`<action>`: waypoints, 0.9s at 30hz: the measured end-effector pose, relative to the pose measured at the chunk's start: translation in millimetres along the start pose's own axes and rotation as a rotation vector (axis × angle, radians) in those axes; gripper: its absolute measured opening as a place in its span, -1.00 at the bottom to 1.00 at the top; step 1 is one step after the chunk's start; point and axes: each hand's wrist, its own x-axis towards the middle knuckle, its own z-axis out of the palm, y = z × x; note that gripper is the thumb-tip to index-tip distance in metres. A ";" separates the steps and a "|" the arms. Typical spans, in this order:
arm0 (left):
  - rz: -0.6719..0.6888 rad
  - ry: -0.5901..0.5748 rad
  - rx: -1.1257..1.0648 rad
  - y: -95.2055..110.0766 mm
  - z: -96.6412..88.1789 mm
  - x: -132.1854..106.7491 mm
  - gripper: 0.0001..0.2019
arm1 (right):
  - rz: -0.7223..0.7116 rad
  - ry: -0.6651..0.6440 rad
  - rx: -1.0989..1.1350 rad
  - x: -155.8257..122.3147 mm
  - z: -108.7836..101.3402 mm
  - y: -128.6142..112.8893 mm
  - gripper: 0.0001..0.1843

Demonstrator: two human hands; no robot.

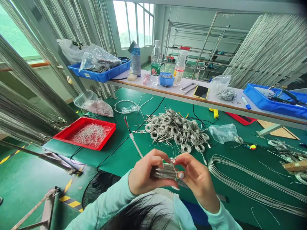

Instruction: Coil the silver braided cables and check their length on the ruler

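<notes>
My left hand [145,174] is wrapped around a coil of grey-white cable [165,172] held above the front edge of the table. A cable end [135,143] with a dark sleeve and bare coloured wires sticks out up and to the left behind that hand. At the coil's right end, my right hand [198,177] has its fingers closed on a thin white tie [176,174] that passes around the bundle. Fingertips of both hands almost meet at the coil's top. Just beyond them lies a heap of tied cable coils [175,127].
A red tray [100,147] of thin white ties sits to the left. Long looped cables [230,169] lie at the right. A plastic bag [223,133] lies beyond them. The shelf [144,85] above the table carries bottles, a phone [201,92] and blue trays [103,75].
</notes>
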 end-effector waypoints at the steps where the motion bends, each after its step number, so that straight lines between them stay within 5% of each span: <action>1: 0.016 0.013 0.008 0.1 0.4 0.3 -0.56 | 0.026 0.004 0.057 0.0 1.4 1.8 -0.79; 9: 0.116 0.041 0.029 -6.3 4.8 -6.2 -0.61 | 0.076 0.090 0.382 -6.4 22.8 5.9 -0.77; 17: 0.269 0.000 0.024 -12.9 3.9 -13.7 -0.62 | 0.396 0.044 0.787 -0.9 34.0 -1.4 -0.66; 27: 0.038 0.063 -0.122 -36.7 2.0 -21.0 -0.59 | 0.466 0.080 0.671 1.5 33.0 23.4 -0.63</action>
